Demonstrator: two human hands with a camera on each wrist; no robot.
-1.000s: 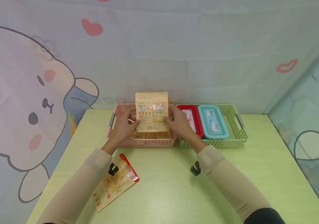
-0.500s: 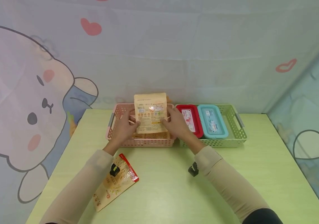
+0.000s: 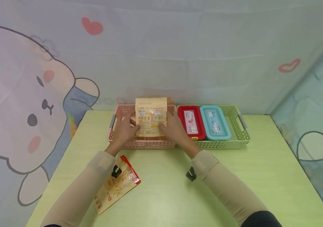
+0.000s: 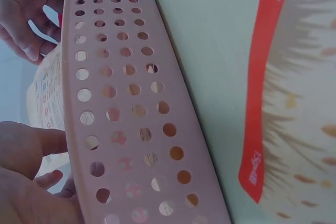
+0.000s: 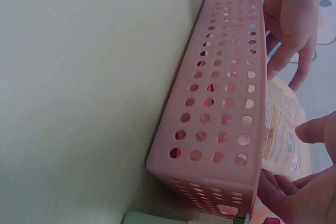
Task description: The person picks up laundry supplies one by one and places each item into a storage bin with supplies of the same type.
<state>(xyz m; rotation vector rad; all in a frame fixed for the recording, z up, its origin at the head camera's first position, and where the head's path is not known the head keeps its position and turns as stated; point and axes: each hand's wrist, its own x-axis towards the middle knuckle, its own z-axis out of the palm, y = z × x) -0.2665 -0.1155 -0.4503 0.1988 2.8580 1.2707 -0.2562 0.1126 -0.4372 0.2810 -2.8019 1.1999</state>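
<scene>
A tan food pouch point(image 3: 151, 118), its printed back facing me, stands upright in the pink basket point(image 3: 150, 144), its top above the rim. My left hand point(image 3: 124, 130) grips the pouch's left edge, thumb on the front face. On the opposite edge, my right hand point(image 3: 175, 127) holds it with the thumb across the lower right front. In the right wrist view, the pouch point(image 5: 281, 129) shows between both hands, behind the basket's perforated wall. Fingers behind the pouch are mostly hidden. Other tan packs, only partly visible, lie low in the basket.
Right of the pink basket stands a green basket point(image 3: 236, 126) holding a red-lidded box point(image 3: 191, 121) and a blue-lidded box point(image 3: 215, 123). A second tan pouch with a red top point(image 3: 121, 186) lies on the table by my left forearm. A printed curtain point(image 3: 221, 63) hangs behind.
The pouch has come down a little into the pink basket and shifted slightly left. My right hand has moved left with it; my left hand has hardly moved.
</scene>
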